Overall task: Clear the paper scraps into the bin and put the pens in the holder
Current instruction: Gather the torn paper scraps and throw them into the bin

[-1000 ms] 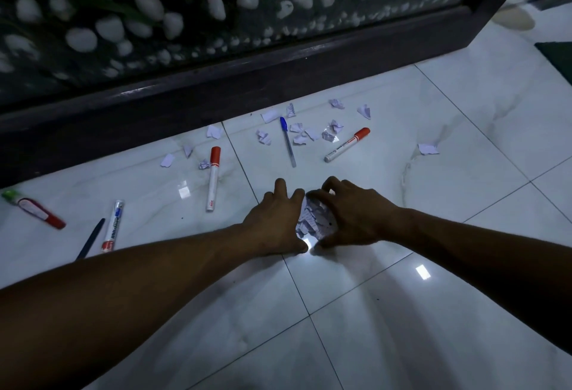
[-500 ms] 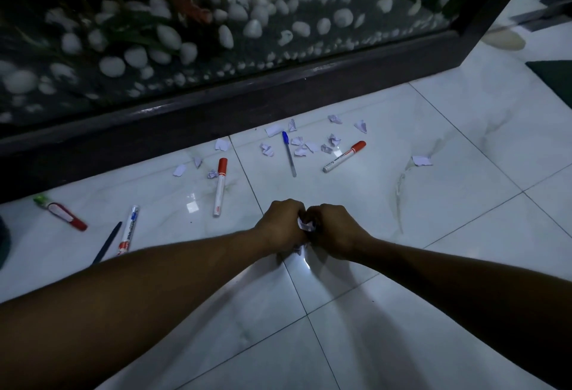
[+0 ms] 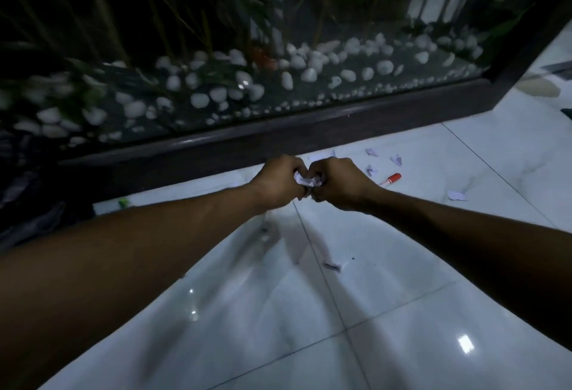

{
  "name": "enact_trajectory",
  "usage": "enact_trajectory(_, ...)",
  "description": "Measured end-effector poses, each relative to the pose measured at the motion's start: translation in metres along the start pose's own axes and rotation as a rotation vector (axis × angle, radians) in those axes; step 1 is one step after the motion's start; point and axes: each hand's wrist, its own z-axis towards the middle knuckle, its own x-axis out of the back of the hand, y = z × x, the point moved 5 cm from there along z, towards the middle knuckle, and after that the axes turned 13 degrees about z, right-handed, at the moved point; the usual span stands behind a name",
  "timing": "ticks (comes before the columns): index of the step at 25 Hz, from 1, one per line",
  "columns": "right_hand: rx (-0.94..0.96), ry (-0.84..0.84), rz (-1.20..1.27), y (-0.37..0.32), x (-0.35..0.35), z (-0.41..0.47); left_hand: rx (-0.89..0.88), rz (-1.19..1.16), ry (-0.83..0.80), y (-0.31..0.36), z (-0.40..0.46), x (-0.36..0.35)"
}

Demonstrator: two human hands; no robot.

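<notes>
Left hand (image 3: pixel 278 183) and right hand (image 3: pixel 337 183) now lifted, both clutching paper scraps (image 3: pixel 305 179)

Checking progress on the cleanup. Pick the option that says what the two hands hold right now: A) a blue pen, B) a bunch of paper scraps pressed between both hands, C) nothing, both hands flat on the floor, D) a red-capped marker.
B: the left hand and right hand are curled together above the floor tiles, with the white paper scraps showing between them.
</notes>
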Motion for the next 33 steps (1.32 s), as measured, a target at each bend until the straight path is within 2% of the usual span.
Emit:
enact_trajectory(5,0.222,0.002,0.098,-0.118,-0.001,0.039,0.068,-0.036,0.231,-0.051,-0.021,0.101)
enact_trajectory(7,0.315,-0.002,0.045,-0.167,-0.011,0.054,0.099,-0.059,0.292,-0.079,-0.031,0.141)
enact_trajectory(11,0.380,0.014,-0.115,-0.245,-0.041,0.089,0.166,-0.143,0.310,-0.136,-0.061,0.215)
enact_trajectory(18,0.477,-0.041,0.018,-0.370,-0.114,0.107,0.266,-0.214,0.466,-0.212,-0.162,0.301)
enact_trajectory(25,0.455,-0.287,-0.019,-0.417,-0.224,0.089,0.552,-0.053,0.419,-0.289,-0.242,0.299)
enact_trajectory(28,0.495,-0.311,-0.031,-0.418,-0.219,0.081,0.639,0.029,0.390,-0.299,-0.249,0.303)
enact_trajectory(33,0.514,-0.274,0.068,-0.399,-0.175,0.082,0.641,0.072,0.334,-0.288,-0.224,0.312)
